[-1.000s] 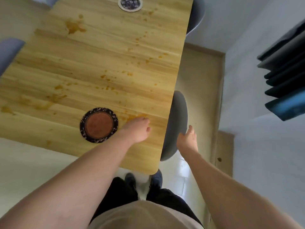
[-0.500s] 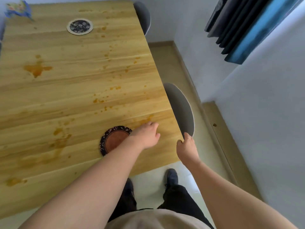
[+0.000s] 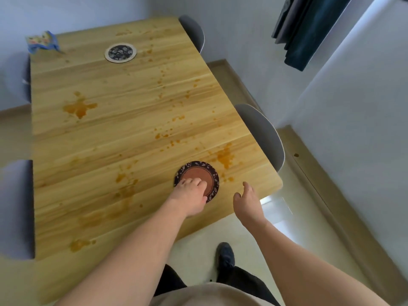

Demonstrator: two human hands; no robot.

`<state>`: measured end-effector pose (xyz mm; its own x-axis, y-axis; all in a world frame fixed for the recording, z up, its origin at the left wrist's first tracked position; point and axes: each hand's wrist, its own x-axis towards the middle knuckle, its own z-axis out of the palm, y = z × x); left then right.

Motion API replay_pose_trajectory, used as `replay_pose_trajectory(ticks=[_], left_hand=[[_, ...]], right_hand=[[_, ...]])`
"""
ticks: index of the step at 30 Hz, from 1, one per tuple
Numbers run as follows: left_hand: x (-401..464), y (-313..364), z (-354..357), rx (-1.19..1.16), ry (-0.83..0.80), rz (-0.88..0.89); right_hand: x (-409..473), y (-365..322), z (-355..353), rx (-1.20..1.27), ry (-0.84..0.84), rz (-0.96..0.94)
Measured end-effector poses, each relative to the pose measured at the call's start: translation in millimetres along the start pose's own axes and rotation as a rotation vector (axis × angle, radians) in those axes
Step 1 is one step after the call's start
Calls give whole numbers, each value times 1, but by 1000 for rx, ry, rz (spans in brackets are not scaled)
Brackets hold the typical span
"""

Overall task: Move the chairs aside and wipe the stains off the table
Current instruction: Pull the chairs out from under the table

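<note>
The wooden counter (image 3: 136,120) carries two round coasters: a brown dark-rimmed coaster (image 3: 199,180) near the front right corner and a pale-rimmed coaster (image 3: 120,53) at the far end. Four grey chairs are tucked in, two per side; the near right chair (image 3: 262,133) shows only its backrest, and the left pair is blurred and cut off. Orange stains (image 3: 79,108) spread across the surface. A blue packet (image 3: 42,41) is indistinct. The left hand (image 3: 189,195) rests fingers-down on the brown coaster, gripping nothing. The right hand (image 3: 248,202) hovers loosely spread, empty, beside the corner.

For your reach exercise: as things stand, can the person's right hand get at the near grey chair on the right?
Probably yes: the right hand hangs open near the table corner, with nothing between it and the grey chair.
</note>
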<state>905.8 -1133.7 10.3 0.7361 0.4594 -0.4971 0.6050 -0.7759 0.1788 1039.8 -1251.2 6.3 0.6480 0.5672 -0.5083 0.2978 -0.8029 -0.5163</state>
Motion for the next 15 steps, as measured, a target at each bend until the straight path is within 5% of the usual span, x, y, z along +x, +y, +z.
replay_pose_trajectory(ticks=[15], left_hand=[[-120, -162, 19, -34, -79, -45]], right_hand=[[-122, -100, 151, 238, 26, 131]])
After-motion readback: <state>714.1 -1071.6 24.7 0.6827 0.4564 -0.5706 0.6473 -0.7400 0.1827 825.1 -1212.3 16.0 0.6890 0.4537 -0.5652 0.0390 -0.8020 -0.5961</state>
